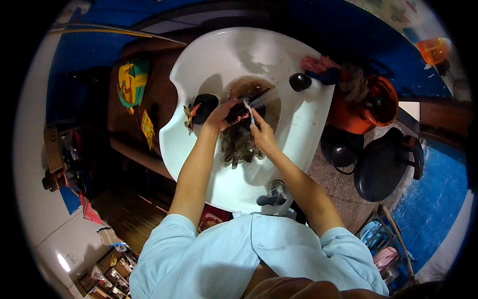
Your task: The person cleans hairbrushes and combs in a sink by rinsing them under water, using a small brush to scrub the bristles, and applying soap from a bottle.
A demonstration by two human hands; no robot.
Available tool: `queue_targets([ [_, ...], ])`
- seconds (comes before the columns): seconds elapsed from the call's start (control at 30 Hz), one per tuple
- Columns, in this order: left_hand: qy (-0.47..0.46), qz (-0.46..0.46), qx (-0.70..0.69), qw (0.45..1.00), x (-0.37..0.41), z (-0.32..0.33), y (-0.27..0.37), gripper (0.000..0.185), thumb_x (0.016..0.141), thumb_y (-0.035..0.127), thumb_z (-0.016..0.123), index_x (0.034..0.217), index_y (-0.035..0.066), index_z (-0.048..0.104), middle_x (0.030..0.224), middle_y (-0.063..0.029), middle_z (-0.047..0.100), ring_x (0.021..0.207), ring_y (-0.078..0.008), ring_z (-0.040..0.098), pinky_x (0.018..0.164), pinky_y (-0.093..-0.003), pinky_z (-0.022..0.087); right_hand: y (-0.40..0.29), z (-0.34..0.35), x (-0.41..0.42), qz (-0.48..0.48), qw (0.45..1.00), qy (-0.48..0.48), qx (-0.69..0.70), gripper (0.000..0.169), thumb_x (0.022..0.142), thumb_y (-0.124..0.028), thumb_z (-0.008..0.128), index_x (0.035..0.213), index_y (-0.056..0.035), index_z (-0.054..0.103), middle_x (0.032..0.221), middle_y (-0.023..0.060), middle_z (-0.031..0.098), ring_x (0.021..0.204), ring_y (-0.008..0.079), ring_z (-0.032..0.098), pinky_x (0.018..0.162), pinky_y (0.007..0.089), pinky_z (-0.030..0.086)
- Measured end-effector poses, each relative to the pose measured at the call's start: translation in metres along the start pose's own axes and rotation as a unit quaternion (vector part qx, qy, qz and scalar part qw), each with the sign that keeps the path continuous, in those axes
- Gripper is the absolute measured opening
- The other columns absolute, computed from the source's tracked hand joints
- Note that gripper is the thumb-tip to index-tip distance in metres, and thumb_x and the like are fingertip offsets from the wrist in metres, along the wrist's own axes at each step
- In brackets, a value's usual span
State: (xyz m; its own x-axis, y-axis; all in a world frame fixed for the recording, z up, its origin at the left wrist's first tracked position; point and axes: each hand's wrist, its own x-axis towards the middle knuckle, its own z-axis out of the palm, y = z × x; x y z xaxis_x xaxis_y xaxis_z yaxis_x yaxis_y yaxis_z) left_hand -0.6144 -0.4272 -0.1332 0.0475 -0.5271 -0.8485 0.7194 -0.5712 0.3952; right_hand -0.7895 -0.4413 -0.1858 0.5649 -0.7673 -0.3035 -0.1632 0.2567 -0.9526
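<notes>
Over a white wash basin (231, 48), my left hand (222, 114) grips a dark, elongated object (260, 94) whose exact kind I cannot tell. In my right hand (263, 133) is a slim white brush, apparently a toothbrush (248, 107), with its head against or very near the dark object. Beneath both hands, brownish water (274, 112) lies in the bowl, along with a cluster of dark items (239, 145) too blurred to name. A black rounded container (206, 106) sits left of my left hand, beside some thin multicoloured pieces (192, 116).
A tap (274, 196) stands at the basin's near edge. On its right rim are a black rounded object (300, 82) and crumpled cloths (323, 67). An orange bucket (354, 117) and a black chair (381, 172) stand right. Left, a brown padded seat (160, 86) bears a yellow-green bag (140, 84).
</notes>
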Motion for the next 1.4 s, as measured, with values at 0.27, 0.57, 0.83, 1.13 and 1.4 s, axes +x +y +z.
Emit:
queue_targets([
  [0.27, -0.02, 0.078, 0.168, 0.982, -0.002, -0.002, -0.018, 0.034, 0.089, 0.032, 0.04, 0.11, 0.008, 0.051, 0.092, -0.0075, 0.061, 0.077, -0.0148, 0.059, 0.059, -0.0203, 0.044, -0.031, -0.012, 0.033, 0.2, 0.957, 0.117, 0.177, 0.022, 0.08, -0.022, 0.056, 0.091, -0.0059, 0.046, 0.062, 0.004, 0.049, 0.039, 0.011, 0.043, 0.032, 0.0238, 0.033],
  [0.57, 0.085, 0.041, 0.011, 0.995, -0.02, 0.014, -0.048, 0.029, 0.087, 0.029, 0.046, 0.108, 0.009, 0.053, 0.099, -0.0069, 0.057, 0.086, -0.0166, 0.055, 0.07, -0.0268, 0.047, -0.017, -0.013, 0.058, 0.245, 0.924, 0.085, 0.281, 0.016, 0.077, -0.014, 0.054, 0.067, -0.0035, 0.048, 0.057, 0.0036, 0.048, 0.039, 0.0105, 0.044, 0.031, 0.0232, 0.032],
  [0.83, 0.134, 0.149, 0.042, 0.979, 0.024, 0.003, -0.046, 0.023, 0.081, 0.006, 0.053, 0.104, 0.004, 0.051, 0.094, -0.01, 0.056, 0.077, -0.0185, 0.058, 0.056, -0.0269, 0.053, -0.005, -0.016, 0.024, -0.005, 0.986, 0.104, -0.129, 0.032, 0.082, -0.023, 0.049, 0.102, 0.0013, 0.051, 0.09, 0.0241, 0.056, 0.085, 0.0389, 0.053, 0.074, 0.042, 0.041],
  [1.13, 0.15, 0.17, 0.157, 0.961, 0.015, 0.001, -0.03, 0.022, 0.079, 0.006, 0.056, 0.101, 0.007, 0.054, 0.091, -0.0043, 0.056, 0.076, -0.0122, 0.054, 0.053, -0.0263, 0.05, -0.013, -0.021, 0.023, 0.029, 0.992, 0.005, -0.123, 0.029, 0.082, -0.022, 0.049, 0.105, -0.0035, 0.052, 0.081, 0.0179, 0.059, 0.077, 0.0337, 0.056, 0.07, 0.0371, 0.042],
  [1.4, 0.134, 0.168, 0.14, 0.967, 0.01, -0.002, -0.028, 0.026, 0.08, 0.006, 0.054, 0.106, 0.007, 0.051, 0.088, -0.0035, 0.056, 0.074, -0.0117, 0.053, 0.053, -0.0247, 0.049, -0.01, -0.027, 0.028, 0.049, 0.981, 0.058, -0.178, 0.033, 0.083, -0.028, 0.048, 0.104, -0.0036, 0.053, 0.085, 0.0177, 0.059, 0.081, 0.0312, 0.057, 0.07, 0.036, 0.042],
])
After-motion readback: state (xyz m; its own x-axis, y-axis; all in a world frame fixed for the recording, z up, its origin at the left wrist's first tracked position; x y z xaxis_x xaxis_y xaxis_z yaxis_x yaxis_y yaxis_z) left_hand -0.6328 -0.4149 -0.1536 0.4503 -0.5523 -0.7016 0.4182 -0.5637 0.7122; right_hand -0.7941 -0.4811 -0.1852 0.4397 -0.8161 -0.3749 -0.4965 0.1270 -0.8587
